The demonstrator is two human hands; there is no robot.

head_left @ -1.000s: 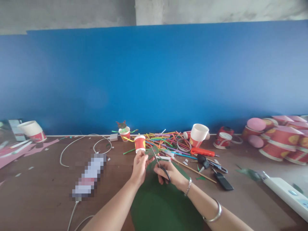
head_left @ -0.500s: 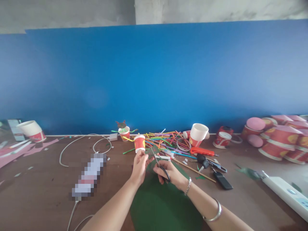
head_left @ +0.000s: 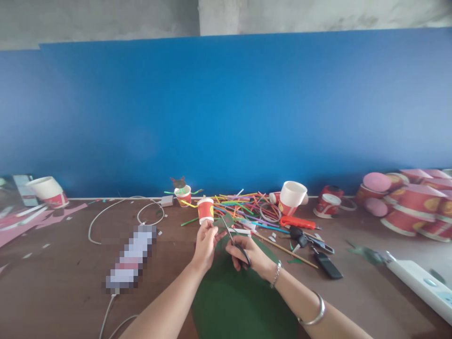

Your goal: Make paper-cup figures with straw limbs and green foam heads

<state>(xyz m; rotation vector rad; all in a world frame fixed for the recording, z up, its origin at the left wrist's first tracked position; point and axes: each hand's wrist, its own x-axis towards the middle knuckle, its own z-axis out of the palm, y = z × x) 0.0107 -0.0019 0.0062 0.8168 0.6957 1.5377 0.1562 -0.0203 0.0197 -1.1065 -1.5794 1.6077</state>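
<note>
Head view, movement: hands, scissors and green piece hold almost the same pose as in the earlier frame; the whole view has shifted slightly.
Left grip: left hand (head_left: 205, 242), thumb and fingers clamped on the small, flat green piece (head_left: 221, 223).
Right grip: right hand (head_left: 251, 253), fingers closed around the dark looped handles of the scissors (head_left: 244, 255); the thin metal blades point up and left, against the green piece.
Piece position: raised above the top end of the green sheet (head_left: 243, 301), just in front of the red cup (head_left: 205, 210).
Sheet: matte, dark green, rounded outline, lying flat under the hands.
Surface: brown, smooth (head_left: 63, 273), scattered with small pale scraps.
Wrist items: chain bracelet (head_left: 276, 275) and smooth, rounded silver bangle (head_left: 320, 310), both on the right arm.
Behind the hands: loose pile of thin, multicoloured straws (head_left: 243, 207).
Right of the pile: white-topped cup (head_left: 292, 195), flared; glossy orange-red tool (head_left: 298, 222); black fob (head_left: 328, 265), rounded rectangle.
Far right: stacked red cups (head_left: 409, 212) with pink round tops; white power strip (head_left: 420, 285), elongated.
Left side: pixelated object (head_left: 131, 259) with a white cable (head_left: 107, 313).
Backdrop: smooth blue panel (head_left: 226, 113) below rough grey concrete (head_left: 106, 19).
</note>
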